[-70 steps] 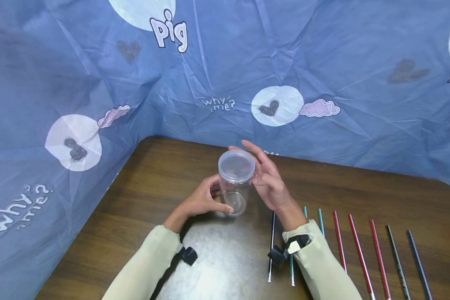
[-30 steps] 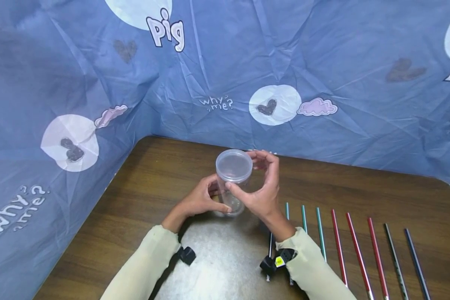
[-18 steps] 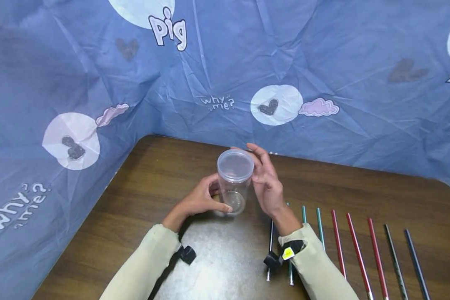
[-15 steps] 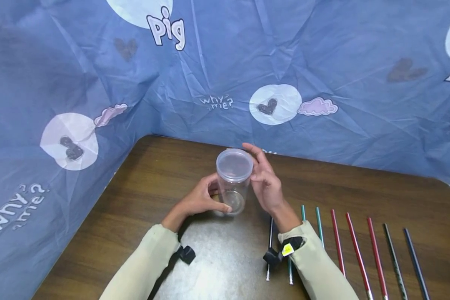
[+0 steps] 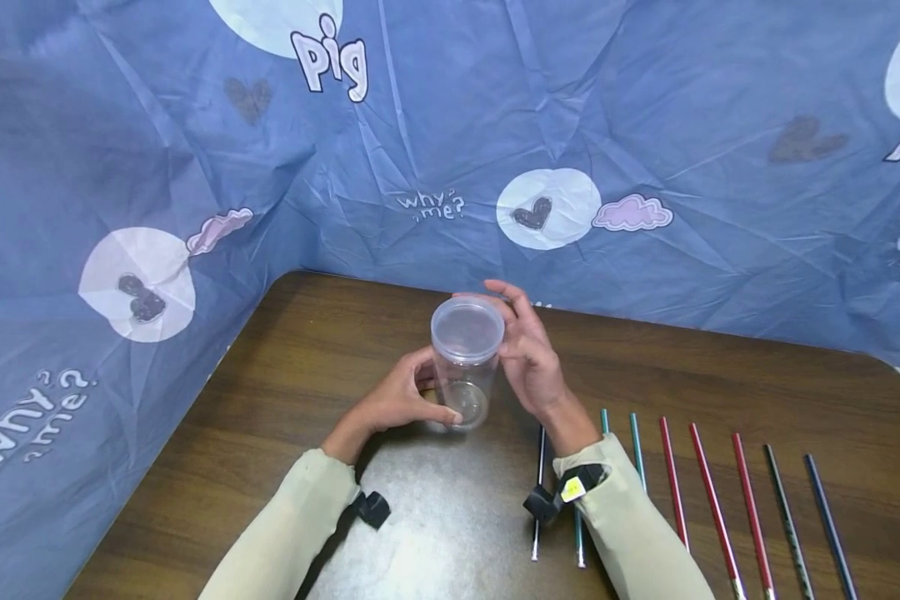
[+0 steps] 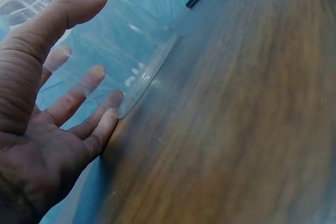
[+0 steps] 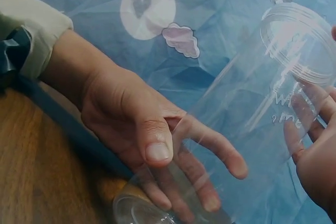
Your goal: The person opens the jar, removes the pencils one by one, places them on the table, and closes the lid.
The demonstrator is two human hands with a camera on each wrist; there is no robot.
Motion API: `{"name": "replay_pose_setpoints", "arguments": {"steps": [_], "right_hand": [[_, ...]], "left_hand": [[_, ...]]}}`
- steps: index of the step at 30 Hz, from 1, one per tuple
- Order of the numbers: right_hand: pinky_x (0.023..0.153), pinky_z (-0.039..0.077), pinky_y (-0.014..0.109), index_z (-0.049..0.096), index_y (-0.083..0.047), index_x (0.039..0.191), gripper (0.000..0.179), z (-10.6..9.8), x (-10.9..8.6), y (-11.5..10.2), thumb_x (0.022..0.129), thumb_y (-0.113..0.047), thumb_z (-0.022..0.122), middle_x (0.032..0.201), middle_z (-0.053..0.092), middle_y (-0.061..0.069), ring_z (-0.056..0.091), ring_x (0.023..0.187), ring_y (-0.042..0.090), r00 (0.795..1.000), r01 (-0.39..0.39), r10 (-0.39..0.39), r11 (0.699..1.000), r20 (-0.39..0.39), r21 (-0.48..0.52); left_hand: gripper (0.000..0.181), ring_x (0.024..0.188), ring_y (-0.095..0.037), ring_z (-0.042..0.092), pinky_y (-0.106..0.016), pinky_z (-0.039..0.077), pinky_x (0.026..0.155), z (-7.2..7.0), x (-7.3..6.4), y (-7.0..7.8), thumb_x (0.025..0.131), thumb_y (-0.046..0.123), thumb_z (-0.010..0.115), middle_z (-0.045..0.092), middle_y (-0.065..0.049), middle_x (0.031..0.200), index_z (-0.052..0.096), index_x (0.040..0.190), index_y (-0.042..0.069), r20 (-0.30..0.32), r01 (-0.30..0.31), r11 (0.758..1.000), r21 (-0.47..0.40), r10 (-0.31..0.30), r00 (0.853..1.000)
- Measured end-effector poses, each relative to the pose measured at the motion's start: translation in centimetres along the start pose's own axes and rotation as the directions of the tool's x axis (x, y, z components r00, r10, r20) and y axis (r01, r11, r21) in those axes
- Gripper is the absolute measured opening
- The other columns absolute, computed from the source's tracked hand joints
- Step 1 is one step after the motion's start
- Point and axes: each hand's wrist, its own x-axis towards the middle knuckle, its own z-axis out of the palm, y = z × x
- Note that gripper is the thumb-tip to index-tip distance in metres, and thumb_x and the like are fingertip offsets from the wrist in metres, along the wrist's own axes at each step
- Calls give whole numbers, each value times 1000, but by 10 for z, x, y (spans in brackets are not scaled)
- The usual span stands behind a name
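Observation:
A clear plastic jar [image 5: 467, 379] with a translucent screw lid [image 5: 468, 327] stands upright or nearly so in mid-view. My left hand [image 5: 401, 396] grips its lower part, with the thumb in front and fingers behind. In the left wrist view, the left hand's fingers [image 6: 92, 80] show through the jar wall, close to the base near the tabletop; whether the base touches it, I cannot tell. My right hand [image 5: 528, 362] is at the lid's right side, its fingers loosely extended and partly behind the rim. The jar looks empty.
Several pencils, including a red pencil [image 5: 714, 500] and a dark blue pencil [image 5: 831, 525], lie in a row on the brown wooden table [image 5: 270, 400] to the right. Some pass under the right forearm. A blue printed sheet [image 5: 435, 125] hangs behind and on the left.
One second ago my right hand gripped the lid with its thumb in front; since then it has let go and swung back to the jar's right side. The left hand and jar stay put.

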Motion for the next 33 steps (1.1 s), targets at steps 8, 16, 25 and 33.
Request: {"name": "replay_pose_setpoints", "arguments": {"steps": [8,16,25,33], "right_hand": [[102,39,29,32,-5,131,69,8,-4,6,65,5,52,131,53,10,49,120,21,987,161,-163,983,-13,-82],[108,34,34,29,-2,127,72,15,-8,12,69,1,71,128,48,14,47,121,25,942,315,-333,925,-54,-211],[95,41,30,29,8,132,89,20,-12,17,70,-21,86,125,50,12,49,115,24,891,357,-436,844,-126,-399],[106,35,31,29,15,138,78,15,-13,10,73,-6,67,136,46,12,44,124,23,956,262,-289,921,-56,-290]], "left_hand": [[74,116,-41,60,-48,50,102,-1,-2,0,64,-10,87,61,-25,127,54,130,-5,-4,-6,1000,-1,6,1000],[73,114,-44,60,-48,50,101,-1,-1,0,64,-11,87,62,-28,124,53,129,-7,-3,-8,1000,9,8,1000],[71,108,-34,64,-38,54,95,0,-1,-2,65,-7,88,65,-14,120,55,128,-4,-15,-15,1000,17,15,1000],[74,110,-35,63,-40,53,97,-1,0,-2,64,-8,88,64,-20,122,55,129,-4,-9,-8,1000,19,9,1000]]}}
